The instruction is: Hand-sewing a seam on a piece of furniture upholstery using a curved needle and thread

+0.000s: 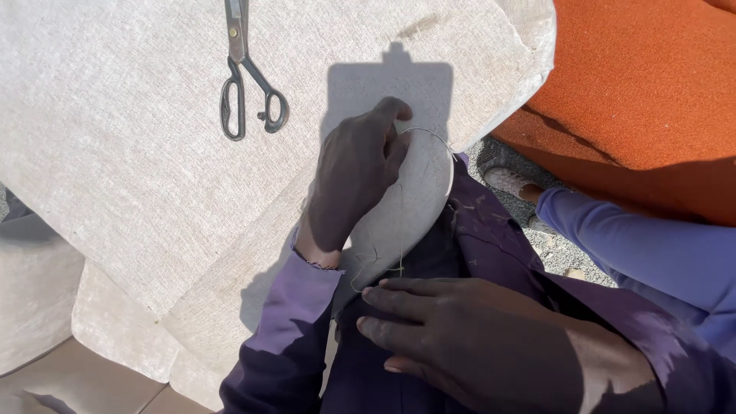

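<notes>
Fingers of the left hand (354,178) pinch the thread (400,230) on beige upholstery (138,146); right hand (460,330) lies flat, holding nothing; I'd keep that thread taut

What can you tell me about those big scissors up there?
The scissors are dark, worn-looking metal, with a small brass-coloured screw where the blades cross. Two looped handles, one larger than the other, point toward the person; the blades run up out of the picture, closed or nearly so. They lie flat on the pale beige cushion fabric in sunlight. Neither hand touches them.
</notes>
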